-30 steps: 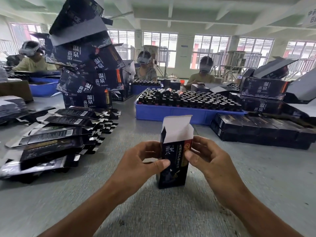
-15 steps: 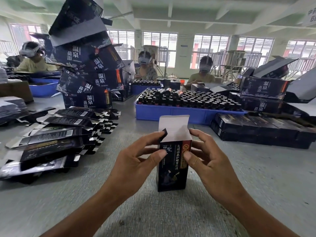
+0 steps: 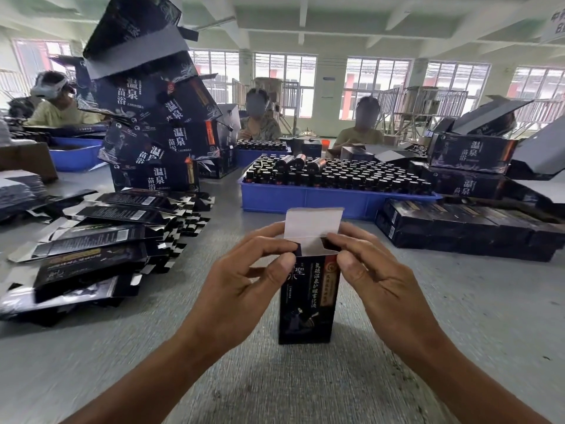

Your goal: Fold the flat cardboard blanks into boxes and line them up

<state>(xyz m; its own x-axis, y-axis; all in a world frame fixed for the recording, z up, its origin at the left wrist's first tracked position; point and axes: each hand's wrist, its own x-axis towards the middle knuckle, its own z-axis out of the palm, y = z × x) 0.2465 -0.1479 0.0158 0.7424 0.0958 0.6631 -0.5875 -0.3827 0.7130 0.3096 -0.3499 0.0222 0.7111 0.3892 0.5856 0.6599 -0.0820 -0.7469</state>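
A small black box (image 3: 307, 304) with Chinese print stands upright on the grey table in front of me, its white-lined top lid flap (image 3: 312, 223) raised. My left hand (image 3: 241, 280) pinches the box's top left corner, thumb on the front and forefinger pushing a side flap inward. My right hand (image 3: 376, 276) pinches the top right corner the same way. Flat black blanks (image 3: 91, 249) lie fanned out in a pile at the left. A row of folded black boxes (image 3: 464, 231) lies at the right.
A blue tray (image 3: 305, 198) full of dark bottles stands behind the box. A leaning tower of larger black cartons (image 3: 159, 127) rises at the left. More large cartons (image 3: 470, 154) stand at the far right. Several people sit across the table.
Both hands have climbed to the box's top corners. The side flaps are now pushed inward under my forefingers, and the lid flap stands straighter.
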